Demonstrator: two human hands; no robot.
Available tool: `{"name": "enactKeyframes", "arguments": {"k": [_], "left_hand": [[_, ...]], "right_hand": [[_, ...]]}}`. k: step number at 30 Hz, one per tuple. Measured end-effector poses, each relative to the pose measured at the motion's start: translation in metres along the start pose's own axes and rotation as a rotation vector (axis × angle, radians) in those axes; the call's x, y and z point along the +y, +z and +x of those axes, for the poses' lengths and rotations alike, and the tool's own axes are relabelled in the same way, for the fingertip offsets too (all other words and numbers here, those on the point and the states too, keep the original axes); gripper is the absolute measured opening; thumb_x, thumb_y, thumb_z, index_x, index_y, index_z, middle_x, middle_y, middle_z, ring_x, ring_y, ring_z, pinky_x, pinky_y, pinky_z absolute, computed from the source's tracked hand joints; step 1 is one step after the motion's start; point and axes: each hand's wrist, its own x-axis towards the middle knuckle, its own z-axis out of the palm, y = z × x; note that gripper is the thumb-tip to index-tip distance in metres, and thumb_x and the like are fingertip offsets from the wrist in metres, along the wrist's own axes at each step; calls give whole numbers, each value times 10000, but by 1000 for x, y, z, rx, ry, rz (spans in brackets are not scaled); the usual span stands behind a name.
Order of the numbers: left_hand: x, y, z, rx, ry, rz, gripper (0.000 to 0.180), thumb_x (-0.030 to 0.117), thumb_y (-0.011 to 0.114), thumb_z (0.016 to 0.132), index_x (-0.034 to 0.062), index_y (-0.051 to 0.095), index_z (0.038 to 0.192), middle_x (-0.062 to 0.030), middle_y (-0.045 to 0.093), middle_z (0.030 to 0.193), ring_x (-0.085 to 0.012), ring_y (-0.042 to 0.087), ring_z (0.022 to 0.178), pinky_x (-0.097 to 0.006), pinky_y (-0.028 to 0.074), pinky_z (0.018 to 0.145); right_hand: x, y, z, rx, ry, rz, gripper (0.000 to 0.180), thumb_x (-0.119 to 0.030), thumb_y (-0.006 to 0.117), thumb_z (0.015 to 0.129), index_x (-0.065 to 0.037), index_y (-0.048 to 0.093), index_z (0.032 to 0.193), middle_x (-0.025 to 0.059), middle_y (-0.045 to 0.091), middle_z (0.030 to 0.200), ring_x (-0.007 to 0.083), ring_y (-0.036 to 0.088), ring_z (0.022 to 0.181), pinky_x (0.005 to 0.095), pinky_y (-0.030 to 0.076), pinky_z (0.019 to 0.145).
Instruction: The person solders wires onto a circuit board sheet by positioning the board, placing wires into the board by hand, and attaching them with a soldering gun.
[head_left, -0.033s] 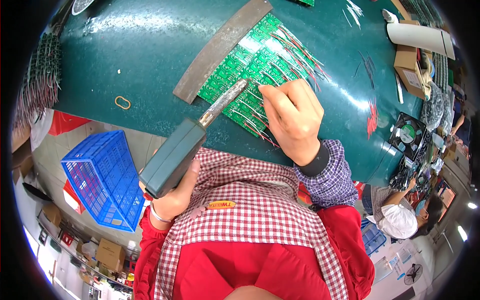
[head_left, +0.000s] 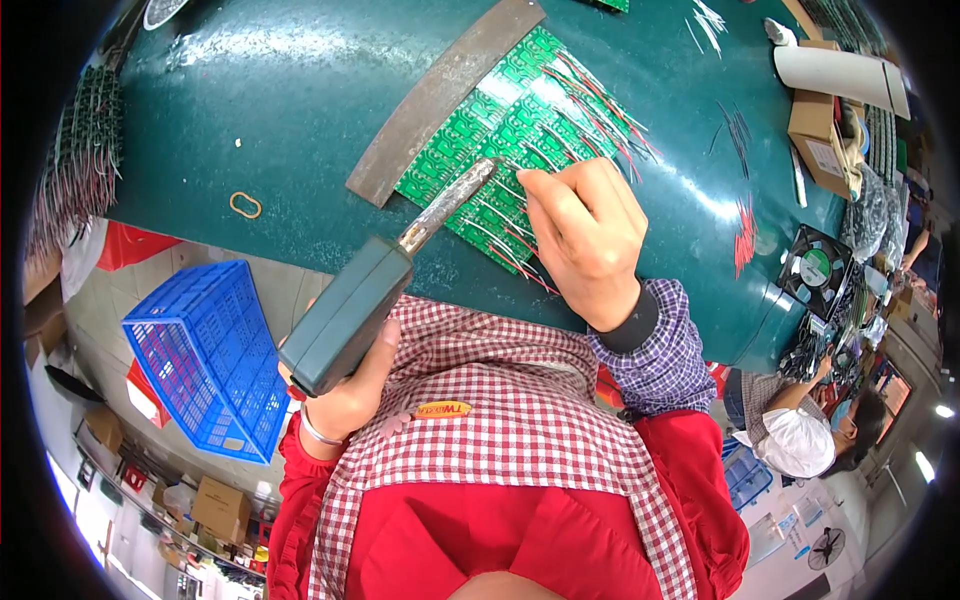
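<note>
Green circuit boards [head_left: 425, 172] lie in a sheet on the table [head_left: 270, 150] in front of you, red and white wires [head_left: 600, 95] trailing off their right side and a metal bar [head_left: 440, 105] along their left edge. Your left hand [head_left: 355, 395] grips the soldering iron [head_left: 345, 315], its tip over the boards. Your right hand [head_left: 590, 235] is curled, thumb and forefinger pinched just beside that tip; whether they hold a wire, I cannot tell. If the tip is hot, a small slip could burn those fingers or scorch neighbouring wires. A bumped sheet could shift, spoiling your aim.
</note>
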Motion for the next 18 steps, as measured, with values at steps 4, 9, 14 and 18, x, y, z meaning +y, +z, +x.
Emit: {"name": "enactKeyframes", "arguments": {"k": [4,9,14,18], "left_hand": [[4,2,4,17,-144,-145,199,5,745,739,-25,714,933,-139,714,860,-241,698,705,-323,535,635],[1,2,4,14,-115,-123,210,20,752,734,-20,711,935,-139,698,848,-252,683,679,-321,527,617],[3,-1,4,-4,-162,-124,223,29,759,733,-20,707,945,-134,689,840,-245,672,669,-319,524,612],[4,0,1,11,-195,-185,238,24,761,752,-32,695,974,-125,695,879,-211,670,700,-319,526,635]], "right_hand": [[-1,0,1,2,3,-8,201,10,727,675,-45,675,861,28,478,685,188,523,620,328,395,538],[-1,0,1,-6,2,-17,199,8,729,676,-39,674,862,29,474,682,185,520,618,326,393,535],[-2,0,1,-3,-1,-28,196,6,726,680,-38,673,863,30,470,680,185,520,617,326,392,533],[-3,-1,1,-6,1,-32,194,3,725,684,-38,671,866,32,469,683,186,521,618,326,394,534]]}}
